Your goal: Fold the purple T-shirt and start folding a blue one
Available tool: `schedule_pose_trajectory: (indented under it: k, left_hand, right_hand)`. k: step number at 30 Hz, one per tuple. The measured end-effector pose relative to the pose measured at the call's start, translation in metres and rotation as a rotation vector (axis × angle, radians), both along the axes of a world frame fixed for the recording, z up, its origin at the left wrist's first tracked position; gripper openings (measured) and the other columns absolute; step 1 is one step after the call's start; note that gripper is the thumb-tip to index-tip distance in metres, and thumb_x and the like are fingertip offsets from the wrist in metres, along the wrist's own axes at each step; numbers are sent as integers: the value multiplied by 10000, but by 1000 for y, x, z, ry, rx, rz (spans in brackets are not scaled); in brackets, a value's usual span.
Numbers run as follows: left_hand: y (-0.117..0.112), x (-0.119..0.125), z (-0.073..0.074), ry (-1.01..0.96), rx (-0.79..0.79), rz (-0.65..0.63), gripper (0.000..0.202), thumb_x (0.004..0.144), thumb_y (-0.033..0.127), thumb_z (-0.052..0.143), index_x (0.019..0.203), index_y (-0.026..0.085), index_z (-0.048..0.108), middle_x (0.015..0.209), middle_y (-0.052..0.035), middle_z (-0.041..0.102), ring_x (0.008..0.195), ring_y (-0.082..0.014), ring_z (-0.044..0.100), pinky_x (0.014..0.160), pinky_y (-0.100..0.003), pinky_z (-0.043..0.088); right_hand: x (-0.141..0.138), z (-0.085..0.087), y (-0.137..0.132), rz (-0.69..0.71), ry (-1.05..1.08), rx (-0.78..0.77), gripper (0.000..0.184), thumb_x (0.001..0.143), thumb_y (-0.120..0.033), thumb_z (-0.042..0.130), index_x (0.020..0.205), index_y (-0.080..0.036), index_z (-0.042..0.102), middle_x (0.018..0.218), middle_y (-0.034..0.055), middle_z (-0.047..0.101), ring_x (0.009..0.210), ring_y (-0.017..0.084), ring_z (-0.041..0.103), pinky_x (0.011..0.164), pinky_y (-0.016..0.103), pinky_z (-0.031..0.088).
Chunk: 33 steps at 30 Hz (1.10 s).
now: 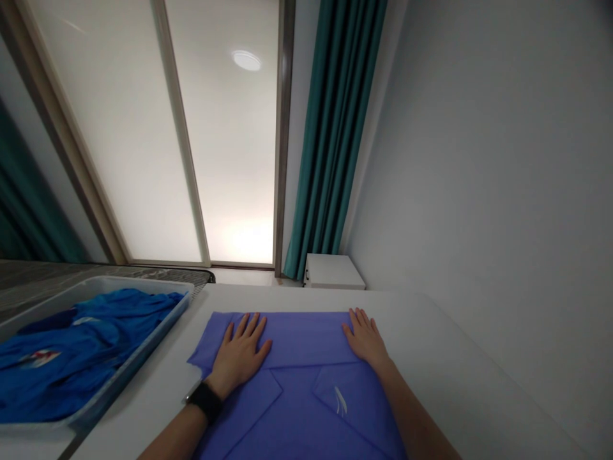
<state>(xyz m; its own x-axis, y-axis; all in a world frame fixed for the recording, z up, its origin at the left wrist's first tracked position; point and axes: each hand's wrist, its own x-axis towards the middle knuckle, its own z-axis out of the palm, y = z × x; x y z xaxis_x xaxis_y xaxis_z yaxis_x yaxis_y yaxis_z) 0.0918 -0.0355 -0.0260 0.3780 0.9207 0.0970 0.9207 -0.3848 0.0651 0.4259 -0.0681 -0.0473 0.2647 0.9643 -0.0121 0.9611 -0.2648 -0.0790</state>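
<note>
A purple-blue garment (301,390) with a small white logo lies folded flat on the white table (431,358). My left hand (241,352), with a black watch on its wrist, rests palm down on the garment's far left part, fingers spread. My right hand (364,337) presses flat on the far right edge of the cloth, fingers stretched out. Neither hand holds anything.
A grey tray (143,348) at the left holds several crumpled bright blue garments (71,358). Beyond the table stand a small white cabinet (334,273), a teal curtain (335,140) and a frosted window. A plain wall runs along the right.
</note>
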Motion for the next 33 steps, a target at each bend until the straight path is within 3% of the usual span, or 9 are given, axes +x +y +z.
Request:
schedule_pose_trajectory:
  k: [7, 12, 16, 21, 24, 27, 33]
  left_hand:
    - [-2, 1, 4, -5, -2, -1, 594, 958, 485, 372, 1490, 222, 386, 1567, -69, 318, 1467, -292, 228, 1171, -551, 165]
    - [-2, 1, 4, 6, -13, 0, 597, 961, 477, 363, 1496, 213, 376, 1575, -62, 302, 1467, -295, 228, 1171, -553, 168]
    - [-2, 0, 0, -12, 5, -5, 602, 960, 481, 360, 1501, 214, 367, 1576, -63, 303, 1468, -294, 225, 1173, -558, 157]
    - [-5, -1, -1, -31, 34, -12, 573, 965, 465, 352, 1484, 227, 399, 1570, -66, 323, 1463, -294, 239, 1170, -554, 170]
    - [-6, -1, -2, -44, 43, -16, 554, 985, 435, 302, 1486, 218, 397, 1568, -65, 330, 1460, -285, 251, 1173, -547, 177]
    - [-5, -2, -6, -49, 45, -23, 541, 995, 393, 270, 1493, 214, 384, 1569, -60, 331, 1465, -280, 237, 1177, -545, 179]
    - [-4, -6, -11, -59, 54, -40, 527, 996, 346, 274, 1495, 209, 377, 1562, -69, 347, 1464, -275, 241, 1175, -545, 192]
  right_hand:
    - [-1, 2, -2, -43, -1, -12, 694, 975, -474, 201, 1537, -67, 212, 1602, 135, 207, 1483, 248, 144, 1187, 475, 85]
    - [-14, 11, -5, 38, -71, 64, 675, 972, -427, 230, 1519, -33, 254, 1597, 143, 215, 1481, 246, 151, 1196, 457, 22]
    - [-55, 24, -6, 218, -15, 67, 653, 964, -386, 248, 1514, -34, 276, 1592, 140, 230, 1480, 236, 162, 1201, 433, 61]
    - [-140, 32, 5, 456, 117, 95, 596, 957, -294, 258, 1517, -97, 305, 1585, 96, 260, 1474, 202, 189, 1201, 403, 123]
    - [-179, 29, 14, 531, 172, 116, 584, 946, -228, 249, 1510, -98, 323, 1578, 90, 284, 1468, 194, 212, 1200, 392, 149]
    - [-194, 21, 19, 543, 193, 110, 586, 937, -202, 244, 1503, -82, 334, 1572, 92, 302, 1459, 191, 237, 1202, 375, 160]
    - [-192, 10, 20, 567, 154, 97, 576, 962, -249, 217, 1502, -91, 339, 1580, 94, 276, 1468, 202, 211, 1207, 411, 129]
